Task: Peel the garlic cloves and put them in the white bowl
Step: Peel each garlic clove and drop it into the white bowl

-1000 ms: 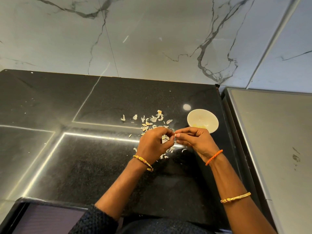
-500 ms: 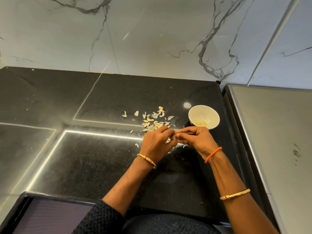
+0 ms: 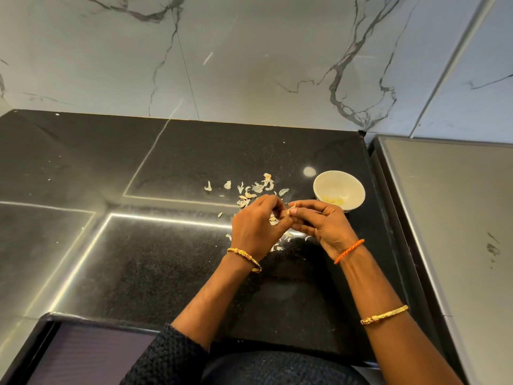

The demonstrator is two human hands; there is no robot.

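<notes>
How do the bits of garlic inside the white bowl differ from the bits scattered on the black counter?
The pieces in the white bowl are yellowish, plump and gathered at its bottom; the scattered bits are pale, thin, flaky skins spread loosely over the black counter. The bowl pieces look peeled; the counter bits look discarded. Both are small and garlic-coloured.

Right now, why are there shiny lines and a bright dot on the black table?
Head view: ceiling lights glare off the glossy black counter as bright strips; the round spot beside the white bowl is a lamp reflection; the wide lens bends edges.
</notes>
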